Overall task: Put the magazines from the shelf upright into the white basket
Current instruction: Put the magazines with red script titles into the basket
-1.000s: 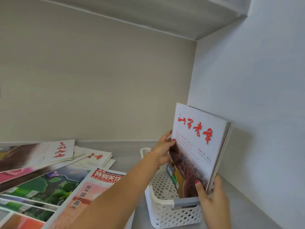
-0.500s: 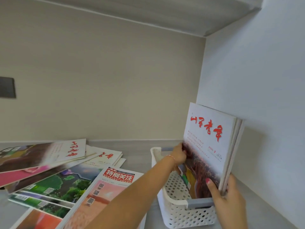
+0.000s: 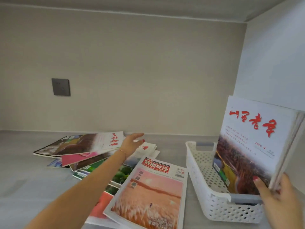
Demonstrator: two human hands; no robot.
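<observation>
The shelf carries a fanned heap of magazines, the nearest with a pink cover. At right, the white basket holds upright magazines; my right hand grips their lower corner. My left hand hovers over the heap, fingers straight, its grip wide.

The right hand is cut off by the lower edge, and its fingers behind the upright magazines are hidden. The magazines' feet are screened by the white basket wall — how many stand there cannot be counted. Several spread magazines are crossed by the left forearm, and the lowest are covered by others. The pink-covered magazine is clipped at the bottom edge. The small print is blurred.
</observation>
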